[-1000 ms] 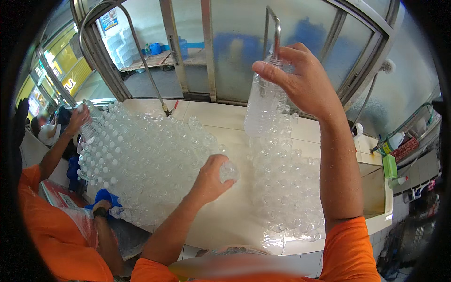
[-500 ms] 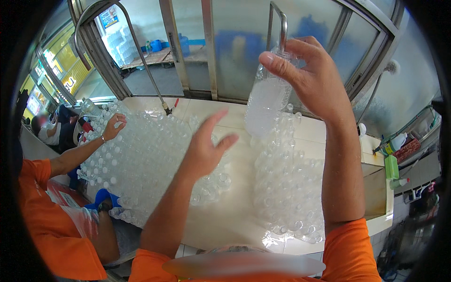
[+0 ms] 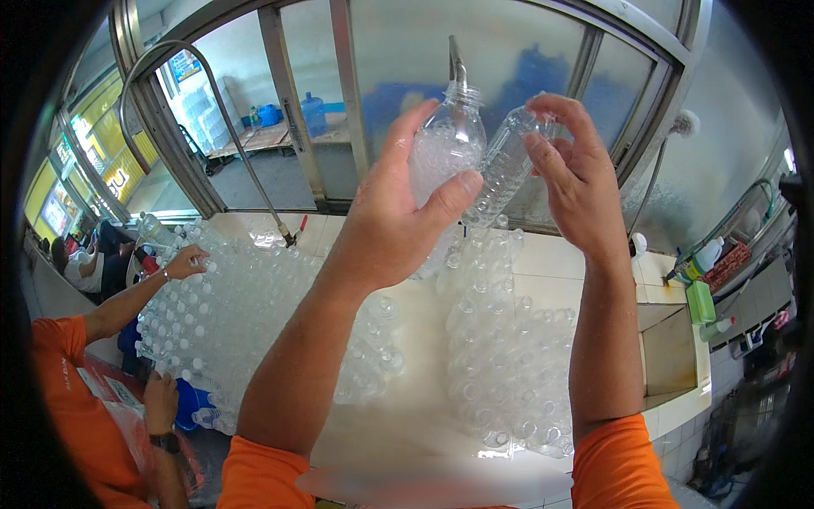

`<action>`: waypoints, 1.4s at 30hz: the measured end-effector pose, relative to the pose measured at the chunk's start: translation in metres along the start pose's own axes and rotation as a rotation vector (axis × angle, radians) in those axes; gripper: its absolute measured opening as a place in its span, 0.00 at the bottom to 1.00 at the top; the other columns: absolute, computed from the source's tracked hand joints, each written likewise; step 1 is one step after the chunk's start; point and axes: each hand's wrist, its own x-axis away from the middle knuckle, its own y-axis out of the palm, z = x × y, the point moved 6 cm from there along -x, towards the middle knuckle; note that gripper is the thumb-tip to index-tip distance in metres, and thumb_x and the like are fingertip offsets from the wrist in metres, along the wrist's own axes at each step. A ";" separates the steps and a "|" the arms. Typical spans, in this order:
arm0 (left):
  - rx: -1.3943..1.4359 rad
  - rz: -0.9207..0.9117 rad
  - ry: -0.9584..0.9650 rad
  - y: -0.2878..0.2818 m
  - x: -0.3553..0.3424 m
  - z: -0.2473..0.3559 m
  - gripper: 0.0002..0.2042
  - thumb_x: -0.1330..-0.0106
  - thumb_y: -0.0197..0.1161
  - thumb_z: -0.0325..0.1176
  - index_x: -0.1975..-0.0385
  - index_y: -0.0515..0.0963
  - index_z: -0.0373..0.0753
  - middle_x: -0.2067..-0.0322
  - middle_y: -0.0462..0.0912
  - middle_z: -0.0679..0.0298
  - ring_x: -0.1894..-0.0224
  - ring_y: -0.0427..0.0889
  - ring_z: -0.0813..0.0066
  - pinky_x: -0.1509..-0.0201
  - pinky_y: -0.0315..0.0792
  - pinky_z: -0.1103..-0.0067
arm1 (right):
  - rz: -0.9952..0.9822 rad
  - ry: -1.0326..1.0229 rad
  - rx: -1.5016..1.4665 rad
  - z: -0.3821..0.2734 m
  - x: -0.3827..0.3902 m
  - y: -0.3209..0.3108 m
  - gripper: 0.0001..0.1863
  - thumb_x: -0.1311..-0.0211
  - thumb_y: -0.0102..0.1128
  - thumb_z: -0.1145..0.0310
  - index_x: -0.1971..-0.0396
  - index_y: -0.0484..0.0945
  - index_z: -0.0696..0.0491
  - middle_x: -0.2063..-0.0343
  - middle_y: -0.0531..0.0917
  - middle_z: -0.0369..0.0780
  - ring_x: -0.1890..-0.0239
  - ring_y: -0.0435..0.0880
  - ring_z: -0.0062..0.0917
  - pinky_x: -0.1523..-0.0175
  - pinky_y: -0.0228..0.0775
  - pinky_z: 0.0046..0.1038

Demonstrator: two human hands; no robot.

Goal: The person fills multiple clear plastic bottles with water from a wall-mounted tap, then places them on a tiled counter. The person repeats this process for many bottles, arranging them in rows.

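My left hand (image 3: 381, 212) is closed around a clear plastic bottle (image 3: 448, 140) full of bubbly water, upright and without a cap. Its open mouth is right by the tip of a bent metal spout (image 3: 456, 55). My right hand (image 3: 581, 165) pinches a second clear plastic bottle (image 3: 502, 165) near its top. That one is ribbed, tilted, and looks empty; it is close beside the first. Beneath my hands, many uncapped clear bottles (image 3: 509, 373) stand packed together on the pale tiled counter (image 3: 407, 339).
At left, another orange-sleeved person's hand (image 3: 188, 261) touches a white cap among a large group of bottles (image 3: 263, 297). A second curved metal spout (image 3: 229, 110) rises there. A framed glass partition (image 3: 407, 42) stands behind the counter. A square basin (image 3: 668, 352) is at right.
My left hand, open and empty before, now holds the water-filled bottle. My right hand has let go of that bottle and holds an empty-looking one. The other person's hand has moved onto a cap.
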 end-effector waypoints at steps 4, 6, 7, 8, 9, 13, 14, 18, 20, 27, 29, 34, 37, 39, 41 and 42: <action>-0.047 0.026 0.023 0.000 -0.004 0.000 0.37 0.27 0.66 0.48 0.25 0.60 0.34 0.36 0.76 0.44 0.36 0.79 0.56 0.31 0.71 0.67 | 0.104 -0.028 -0.168 -0.007 0.009 -0.005 0.28 0.34 0.68 0.70 0.35 0.74 0.54 0.40 0.79 0.46 0.46 0.85 0.37 0.44 0.77 0.33; -0.038 0.041 0.016 0.000 -0.004 0.001 0.37 0.26 0.65 0.48 0.25 0.61 0.34 0.36 0.76 0.45 0.35 0.79 0.55 0.31 0.70 0.67 | 0.076 -0.048 -0.104 -0.010 0.009 -0.004 0.32 0.36 0.72 0.68 0.33 0.73 0.54 0.39 0.79 0.45 0.45 0.85 0.36 0.41 0.77 0.33; -0.011 0.044 0.001 0.001 -0.003 0.000 0.36 0.26 0.65 0.48 0.25 0.61 0.34 0.36 0.77 0.45 0.35 0.78 0.55 0.31 0.70 0.67 | 0.031 -0.059 -0.050 -0.011 0.009 -0.002 0.34 0.37 0.75 0.66 0.32 0.72 0.53 0.38 0.79 0.44 0.44 0.84 0.35 0.39 0.76 0.34; 0.016 0.048 -0.013 0.001 -0.002 0.000 0.36 0.26 0.65 0.48 0.25 0.61 0.34 0.37 0.77 0.46 0.35 0.78 0.55 0.30 0.70 0.67 | 0.008 -0.072 -0.005 -0.012 0.009 -0.001 0.36 0.37 0.77 0.63 0.31 0.72 0.53 0.37 0.78 0.44 0.43 0.84 0.35 0.37 0.75 0.35; -0.008 0.045 -0.013 0.001 0.000 0.000 0.36 0.26 0.65 0.47 0.26 0.61 0.34 0.37 0.77 0.46 0.35 0.78 0.55 0.30 0.70 0.67 | -0.020 -0.072 0.015 -0.011 0.010 0.000 0.36 0.38 0.77 0.64 0.31 0.73 0.53 0.38 0.79 0.44 0.43 0.84 0.34 0.37 0.75 0.35; -0.057 -0.010 -0.056 -0.002 0.016 -0.007 0.33 0.27 0.67 0.42 0.27 0.63 0.34 0.38 0.79 0.48 0.37 0.80 0.58 0.31 0.71 0.67 | -0.120 -0.041 0.127 -0.008 0.020 0.009 0.35 0.42 0.77 0.67 0.34 0.75 0.55 0.44 0.84 0.44 0.46 0.85 0.31 0.40 0.76 0.34; -0.057 -0.036 -0.077 -0.003 0.021 -0.012 0.33 0.27 0.67 0.41 0.28 0.64 0.33 0.39 0.79 0.48 0.38 0.80 0.60 0.32 0.71 0.67 | -0.161 0.012 0.187 -0.006 0.023 0.011 0.34 0.42 0.77 0.68 0.35 0.76 0.56 0.46 0.86 0.45 0.47 0.85 0.31 0.41 0.76 0.34; -0.089 -0.117 -0.256 -0.013 0.053 -0.047 0.33 0.31 0.71 0.38 0.29 0.66 0.35 0.42 0.81 0.49 0.42 0.82 0.63 0.37 0.74 0.69 | -0.364 -0.025 0.150 -0.017 0.030 0.026 0.32 0.44 0.76 0.70 0.38 0.77 0.57 0.53 0.88 0.46 0.54 0.86 0.33 0.46 0.78 0.32; 0.039 -0.097 -0.416 -0.014 0.072 -0.078 0.33 0.33 0.73 0.38 0.31 0.68 0.35 0.44 0.82 0.49 0.44 0.83 0.62 0.39 0.75 0.70 | -0.348 -0.067 0.158 -0.023 0.025 0.030 0.32 0.45 0.76 0.70 0.39 0.78 0.58 0.55 0.88 0.47 0.56 0.86 0.34 0.48 0.79 0.32; -0.690 -0.460 -0.228 0.021 0.146 -0.149 0.26 0.44 0.76 0.33 0.44 0.76 0.43 0.50 0.85 0.58 0.40 0.75 0.54 0.37 0.67 0.58 | -0.227 -0.027 0.044 -0.028 0.022 0.038 0.31 0.40 0.74 0.68 0.38 0.76 0.63 0.53 0.87 0.44 0.55 0.85 0.25 0.45 0.79 0.29; -0.807 -0.631 -0.360 0.033 0.165 -0.173 0.26 0.46 0.77 0.34 0.45 0.78 0.44 0.48 0.86 0.60 0.37 0.72 0.52 0.34 0.62 0.57 | -0.236 -0.004 0.041 -0.026 0.025 0.039 0.31 0.40 0.74 0.68 0.38 0.76 0.62 0.52 0.87 0.43 0.55 0.85 0.25 0.45 0.79 0.29; -0.963 -0.832 -0.404 0.042 0.178 -0.194 0.25 0.43 0.76 0.34 0.44 0.80 0.47 0.48 0.86 0.59 0.38 0.72 0.53 0.35 0.61 0.57 | -0.254 0.038 0.015 -0.022 0.027 0.037 0.32 0.41 0.76 0.66 0.38 0.77 0.61 0.54 0.87 0.42 0.56 0.85 0.24 0.47 0.78 0.28; -0.780 -0.698 -0.451 0.030 0.154 -0.178 0.21 0.35 0.72 0.38 0.42 0.81 0.46 0.45 0.85 0.60 0.35 0.72 0.56 0.32 0.62 0.54 | -0.207 0.029 0.025 -0.024 0.026 0.037 0.31 0.41 0.77 0.66 0.39 0.78 0.60 0.56 0.87 0.40 0.56 0.84 0.22 0.48 0.78 0.27; -0.296 -0.402 -0.510 0.016 0.119 -0.156 0.25 0.30 0.70 0.45 0.36 0.78 0.43 0.43 0.84 0.60 0.34 0.73 0.61 0.29 0.63 0.57 | -0.181 0.007 0.000 -0.027 0.026 0.040 0.31 0.41 0.77 0.66 0.39 0.78 0.60 0.56 0.88 0.40 0.55 0.85 0.22 0.49 0.78 0.26; 0.257 -0.096 -0.404 0.003 0.079 -0.121 0.35 0.27 0.67 0.51 0.26 0.67 0.40 0.40 0.82 0.59 0.34 0.74 0.67 0.29 0.65 0.67 | -0.147 0.027 -0.041 -0.026 0.027 0.041 0.30 0.39 0.76 0.65 0.40 0.78 0.61 0.56 0.88 0.41 0.55 0.85 0.22 0.50 0.78 0.25; 0.448 -0.014 -0.225 -0.003 0.064 -0.095 0.39 0.26 0.66 0.52 0.23 0.61 0.38 0.39 0.80 0.58 0.34 0.74 0.71 0.30 0.66 0.73 | -0.131 0.037 -0.073 -0.024 0.028 0.043 0.29 0.38 0.75 0.65 0.40 0.78 0.61 0.55 0.88 0.42 0.54 0.85 0.22 0.50 0.78 0.25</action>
